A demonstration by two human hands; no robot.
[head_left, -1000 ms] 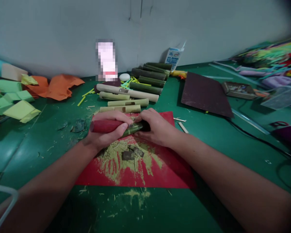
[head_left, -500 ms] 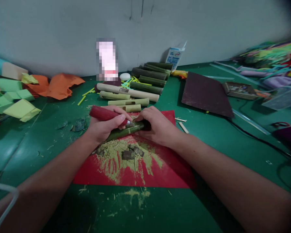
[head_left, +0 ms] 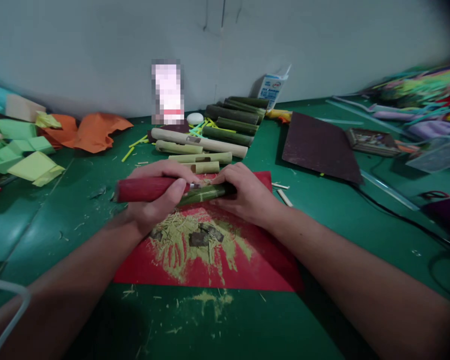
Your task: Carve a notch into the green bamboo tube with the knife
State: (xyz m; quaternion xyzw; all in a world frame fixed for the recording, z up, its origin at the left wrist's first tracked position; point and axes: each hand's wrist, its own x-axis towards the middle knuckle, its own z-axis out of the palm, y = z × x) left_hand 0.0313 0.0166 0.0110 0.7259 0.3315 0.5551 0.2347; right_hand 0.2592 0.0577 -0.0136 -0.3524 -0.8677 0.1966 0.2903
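In my left hand (head_left: 155, 207) is a carving tool with a thick red handle (head_left: 144, 190), the fingers closed around it. Its short metal tip touches or lies just over a green bamboo tube (head_left: 202, 195); the cutting end is too small to make out. My right hand (head_left: 243, 195) grips the tube's right end, thumb and fingers curled about it. Beneath both hands lies a red sheet (head_left: 255, 272), strewn with bamboo shavings and powder (head_left: 180, 245). Several dark chips (head_left: 198, 239) rest among the shavings.
Cut bamboo tubes (head_left: 206, 145) lie in rows beyond my hands. A phone (head_left: 167, 92) leans on the wall; a drink carton (head_left: 272, 90) stands farther right. Folded paper (head_left: 33, 165) and orange sheets (head_left: 97, 132) are left. A dark board (head_left: 320, 147) and a cable (head_left: 397, 215) are right.
The red handle has swung from a slant to nearly level, its butt end moving left and down with my left hand. My right hand still holds the bamboo tube.
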